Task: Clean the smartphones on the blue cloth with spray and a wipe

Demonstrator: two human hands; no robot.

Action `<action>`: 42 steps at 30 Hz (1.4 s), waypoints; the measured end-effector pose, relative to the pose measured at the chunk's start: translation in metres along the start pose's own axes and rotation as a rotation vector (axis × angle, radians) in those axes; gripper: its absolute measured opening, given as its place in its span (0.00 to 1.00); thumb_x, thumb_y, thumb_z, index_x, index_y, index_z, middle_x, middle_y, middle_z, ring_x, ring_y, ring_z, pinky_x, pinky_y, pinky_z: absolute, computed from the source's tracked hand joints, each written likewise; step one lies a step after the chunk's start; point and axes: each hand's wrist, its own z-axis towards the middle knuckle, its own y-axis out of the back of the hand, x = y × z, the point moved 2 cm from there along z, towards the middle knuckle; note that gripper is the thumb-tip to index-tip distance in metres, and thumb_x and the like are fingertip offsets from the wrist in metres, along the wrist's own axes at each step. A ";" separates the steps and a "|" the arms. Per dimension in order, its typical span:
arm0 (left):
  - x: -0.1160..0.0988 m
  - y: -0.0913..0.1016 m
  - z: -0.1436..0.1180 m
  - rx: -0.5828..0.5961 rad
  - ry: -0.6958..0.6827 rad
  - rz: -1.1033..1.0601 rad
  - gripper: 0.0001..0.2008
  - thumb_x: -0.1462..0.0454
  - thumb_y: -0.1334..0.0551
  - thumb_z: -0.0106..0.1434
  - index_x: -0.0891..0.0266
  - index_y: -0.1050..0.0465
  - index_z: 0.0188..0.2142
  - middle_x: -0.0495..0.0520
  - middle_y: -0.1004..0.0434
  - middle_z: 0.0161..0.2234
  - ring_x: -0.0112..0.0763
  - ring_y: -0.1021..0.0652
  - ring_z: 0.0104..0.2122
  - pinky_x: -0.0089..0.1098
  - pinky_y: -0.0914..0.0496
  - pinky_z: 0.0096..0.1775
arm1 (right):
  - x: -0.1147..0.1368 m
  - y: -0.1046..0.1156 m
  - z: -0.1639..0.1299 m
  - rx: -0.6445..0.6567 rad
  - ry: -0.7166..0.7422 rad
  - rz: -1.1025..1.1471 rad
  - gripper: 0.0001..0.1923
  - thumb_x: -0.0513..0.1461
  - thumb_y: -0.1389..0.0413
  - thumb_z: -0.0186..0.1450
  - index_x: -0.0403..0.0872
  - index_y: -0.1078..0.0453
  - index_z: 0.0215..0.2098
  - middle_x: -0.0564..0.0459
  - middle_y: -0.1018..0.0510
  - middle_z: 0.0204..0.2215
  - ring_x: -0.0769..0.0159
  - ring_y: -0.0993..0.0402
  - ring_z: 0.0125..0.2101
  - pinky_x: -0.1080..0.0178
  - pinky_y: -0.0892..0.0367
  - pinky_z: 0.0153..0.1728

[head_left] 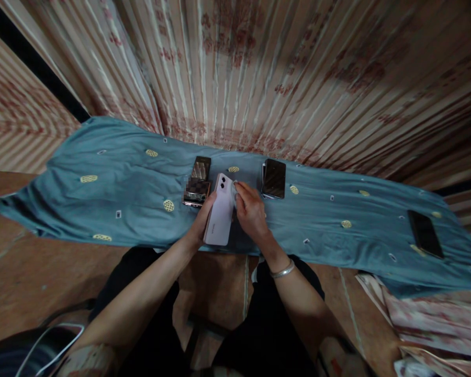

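Observation:
A pale lilac smartphone (220,212) is tilted back side up, two dark camera lenses near its top. My left hand (203,217) grips it along the left edge. At its upper right edge my right hand (251,209) is closed in a pinch; a small pale bit shows at the fingertips, too small to name. Just left of the phone lies a dark shiny device (196,192), partly blurred out, with a black phone (201,168) behind it. To the right of my right hand, another black phone (275,178) rests on something with a pale edge.
A blue cloth with yellow pineapple prints (133,193) covers the long narrow table. One more black phone (425,233) lies near the right end. Pleated floral curtains (235,78) hang right behind the table. A white cable (57,343) loops at lower left.

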 end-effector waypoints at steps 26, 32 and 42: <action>-0.002 0.000 0.002 0.022 -0.043 -0.027 0.22 0.49 0.41 0.71 0.65 0.21 0.48 0.52 0.19 0.24 0.31 0.23 0.20 0.29 0.27 0.26 | 0.000 -0.002 -0.002 0.016 -0.036 -0.005 0.20 0.38 0.54 0.75 0.49 0.25 0.58 0.42 0.22 0.59 0.52 0.26 0.59 0.46 0.30 0.63; -0.003 0.002 0.003 -0.020 -0.065 -0.053 0.20 0.51 0.39 0.70 0.65 0.20 0.49 0.51 0.19 0.26 0.30 0.24 0.22 0.29 0.27 0.28 | 0.007 -0.004 -0.004 0.031 0.036 -0.017 0.22 0.35 0.54 0.74 0.49 0.26 0.60 0.43 0.22 0.59 0.54 0.25 0.57 0.46 0.29 0.63; 0.004 -0.006 -0.001 0.009 -0.006 -0.005 0.21 0.52 0.42 0.72 0.65 0.20 0.49 0.52 0.18 0.26 0.32 0.23 0.23 0.31 0.27 0.29 | 0.004 0.002 0.000 0.003 0.067 -0.056 0.22 0.35 0.55 0.74 0.49 0.27 0.60 0.43 0.22 0.59 0.54 0.25 0.57 0.47 0.29 0.62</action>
